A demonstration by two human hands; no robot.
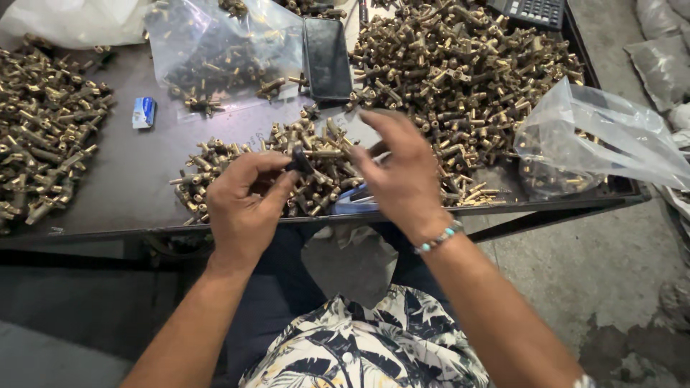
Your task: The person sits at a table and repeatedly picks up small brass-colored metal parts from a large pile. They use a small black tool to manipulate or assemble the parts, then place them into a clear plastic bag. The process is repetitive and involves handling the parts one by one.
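**Brass fittings sorted by hand at a dark bench**

The dark table (pixel 136 179) carries brass fittings in three heaps: the largest heap (pixel 460 72) at the back right, a second heap (pixel 43 122) at the left edge, and a small pile (pixel 287 165) directly in front of the person. A clear plastic bag (pixel 596 136) at the right holds some fittings, and another bag (pixel 230 50) at the back lies partly filled. Judging by the loose heaps against the little that is bagged, most of the work seems left.

A phone (pixel 327 57) lies face up between the back bag and the big heap; a small blue packet (pixel 144 112) sits well apart to the left.

The left hand (pixel 241 205) is raised above the small pile, thumb and forefinger pinched on a small dark piece (pixel 298 159). The right hand (pixel 402 176) hovers beside it, fingers loosely spread and holding nothing visible, a beaded bracelet (pixel 438 237) at the wrist.
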